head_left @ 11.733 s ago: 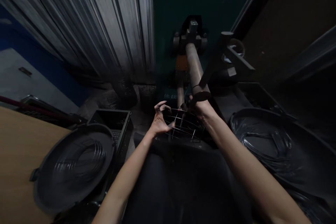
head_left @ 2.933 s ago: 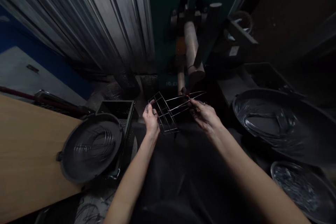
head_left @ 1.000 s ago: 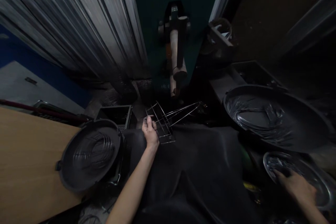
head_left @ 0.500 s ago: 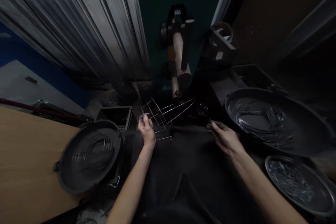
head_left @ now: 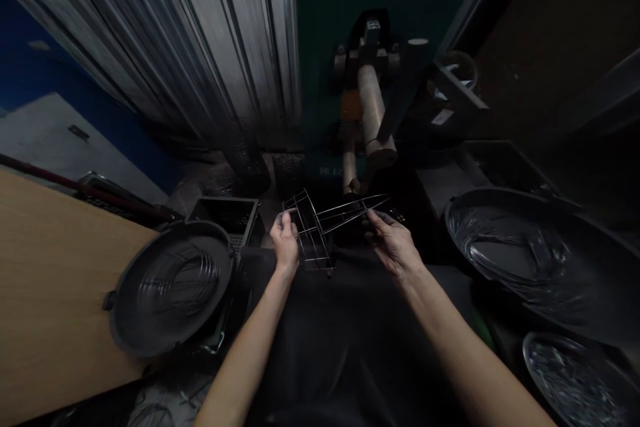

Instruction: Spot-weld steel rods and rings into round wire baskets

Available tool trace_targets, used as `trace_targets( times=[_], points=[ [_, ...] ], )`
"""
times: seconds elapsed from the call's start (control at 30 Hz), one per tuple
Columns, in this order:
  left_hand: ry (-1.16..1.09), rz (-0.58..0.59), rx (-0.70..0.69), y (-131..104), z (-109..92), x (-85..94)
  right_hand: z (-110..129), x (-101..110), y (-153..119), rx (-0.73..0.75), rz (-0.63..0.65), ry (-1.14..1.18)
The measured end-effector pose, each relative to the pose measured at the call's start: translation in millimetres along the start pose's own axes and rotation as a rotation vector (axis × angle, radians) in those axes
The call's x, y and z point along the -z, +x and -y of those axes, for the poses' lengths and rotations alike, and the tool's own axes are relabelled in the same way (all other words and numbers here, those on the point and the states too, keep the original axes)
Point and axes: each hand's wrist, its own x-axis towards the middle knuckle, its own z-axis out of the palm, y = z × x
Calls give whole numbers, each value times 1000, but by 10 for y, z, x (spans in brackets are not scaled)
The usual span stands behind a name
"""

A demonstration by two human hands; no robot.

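Head view: wire frame (head_left: 313, 227) is up in the air between the 2 hands, over the dark apron (head_left: 345, 340). Gridded part at the left, long wires running right to a narrow end. Left hand (head_left: 286, 238) is clamped on the frame's left edge, thumb on top. Right hand (head_left: 395, 240) has thumb and index at the long wires near the narrow end; can't tell if they're pinched on or just touching. Hands well apart.

Counts: 1 wire frame, 1 green machine (head_left: 325, 33) with 2 cylinders: thick upper cylinder (head_left: 373, 103), thinner lower cylinder (head_left: 349, 165). 1 round pan (head_left: 123, 320) at left, wire rings (head_left: 200, 277) toward its right rim, too blurred to count. 1 large pan (head_left: 600, 300) at right, 1 wire bundle (head_left: 487, 255) by its left rim. 1 small tray (head_left: 527, 355), cut off at lower right, small metal pieces (head_left: 565, 373) too many to count. 1 crate (head_left: 200, 210) behind the round pan.

Room: frame's long wires sit near the lower cylinder's tip; contact can't be told. Dark gap from right hand to the large pan's left rim. Left hand sits beyond the crate's right edge.
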Motion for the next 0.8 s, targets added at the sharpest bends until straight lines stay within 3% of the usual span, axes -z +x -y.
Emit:
trace_targets(
  times=[0.8],
  points=[
    [-60,23,105,163,-109,-103,116,-172,39,-21,-46,-11]
  ],
)
